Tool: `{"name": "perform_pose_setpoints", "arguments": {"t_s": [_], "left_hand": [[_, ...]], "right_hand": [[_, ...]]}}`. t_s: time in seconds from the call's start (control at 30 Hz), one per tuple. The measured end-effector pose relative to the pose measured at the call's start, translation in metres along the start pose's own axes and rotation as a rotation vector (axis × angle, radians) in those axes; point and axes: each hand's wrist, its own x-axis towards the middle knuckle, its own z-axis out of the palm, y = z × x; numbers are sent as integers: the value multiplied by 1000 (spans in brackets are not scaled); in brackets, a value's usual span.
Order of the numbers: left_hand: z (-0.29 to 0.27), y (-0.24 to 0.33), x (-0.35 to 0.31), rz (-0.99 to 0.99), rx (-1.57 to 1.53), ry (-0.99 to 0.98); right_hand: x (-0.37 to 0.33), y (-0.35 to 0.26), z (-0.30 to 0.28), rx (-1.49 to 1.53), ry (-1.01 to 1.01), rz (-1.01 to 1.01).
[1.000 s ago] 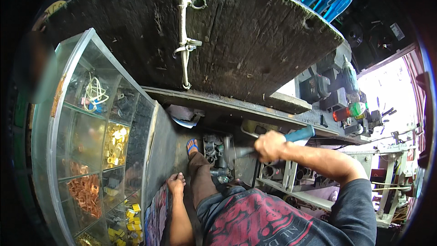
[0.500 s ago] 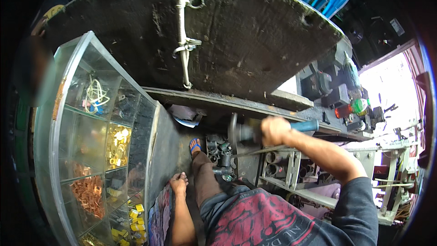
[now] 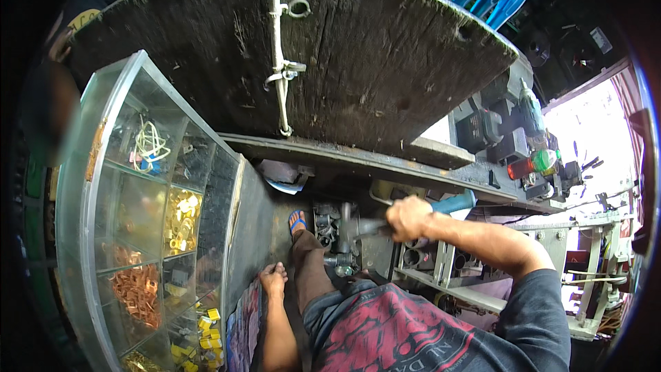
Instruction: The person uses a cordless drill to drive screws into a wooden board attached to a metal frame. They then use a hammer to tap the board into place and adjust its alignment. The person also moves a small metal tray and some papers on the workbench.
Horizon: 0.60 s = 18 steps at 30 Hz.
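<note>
My right hand (image 3: 408,219) is wrapped round the shaft of a hammer (image 3: 454,203), close to its blue grip. The grip's end points to the right. The hammer's metal head, slightly blurred, hangs over a cluster of dark metal parts (image 3: 326,226) on the floor; whether it touches them I cannot tell. Beside my leg, my left hand (image 3: 273,275) is closed with curled fingers near the glass cabinet's side. What it holds, if anything, cannot be made out. My foot in a blue flip-flop (image 3: 297,220) stands left of the metal parts.
A glass cabinet (image 3: 141,62) with copper and brass pieces stands at the left. Above hangs a dark wooden board (image 3: 385,48) with a white cord (image 3: 277,41). On the right bench lie a drill (image 3: 531,107) and battery packs (image 3: 478,129); below is a metal rack (image 3: 441,262).
My right hand has come down and slightly left with the hammer, and its head has dropped toward the metal parts. My left hand has hardly moved.
</note>
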Motion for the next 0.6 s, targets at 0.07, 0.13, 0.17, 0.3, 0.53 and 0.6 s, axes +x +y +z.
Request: {"name": "perform_pose_setpoints", "arguments": {"t_s": [0.07, 0.13, 0.17, 0.3, 0.53, 0.6], "left_hand": [[-2, 0, -2, 2, 3, 19], [-3, 1, -2, 0, 3, 20], [-3, 1, -1, 1, -12, 7], [-6, 1, 1, -1, 5, 36], [2, 7, 4, 15, 1, -17], [6, 10, 5, 28, 26, -8]], "right_hand": [[2, 1, 3, -80, -42, -142], [4, 6, 5, -43, 214, 152], [5, 10, 4, 109, 417, 298], [7, 20, 8, 82, 170, 151], [-2, 13, 12, 88, 385, 279], [-6, 4, 13, 58, 185, 131]]}}
